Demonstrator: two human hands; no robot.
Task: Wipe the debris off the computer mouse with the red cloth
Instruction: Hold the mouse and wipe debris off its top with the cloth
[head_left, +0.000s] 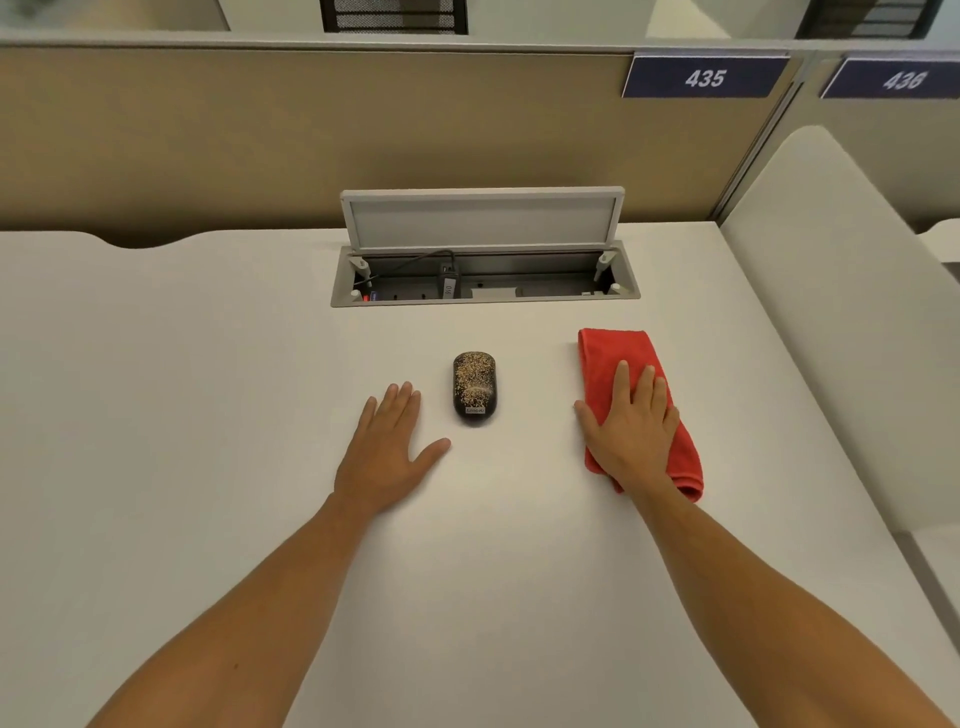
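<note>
Head view, looking down on a pale surface (208, 364). Black computer mouse (475, 387) sits near the middle, lengthwise away from me, its top thick with tan speckled debris (474, 371); a small label shows at its near end, too small for me to read with confidence. My left hand (387, 452) lies flat on the surface just left of the mouse, fingers (400, 402) straight and together, thumb splayed toward the mouse, not touching it, holding nothing. My right hand (631, 431) rests palm down on the red cloth (618, 345), fingers extended and flat on the fabric, not curled round it. The cloth is folded into a long strip, lying to the right of the mouse and apart from it, angled slightly; its far end sticks out beyond my fingertips and its near end shows past my wrist. Behind the mouse, a recessed cable tray (485, 299) is set into the surface with its lid (480, 221) flipped up; a dark cable and plug sit inside. A beige partition (260, 130) runs along the back, carrying number plates 435 (705, 78) and 436 (903, 80).
</note>
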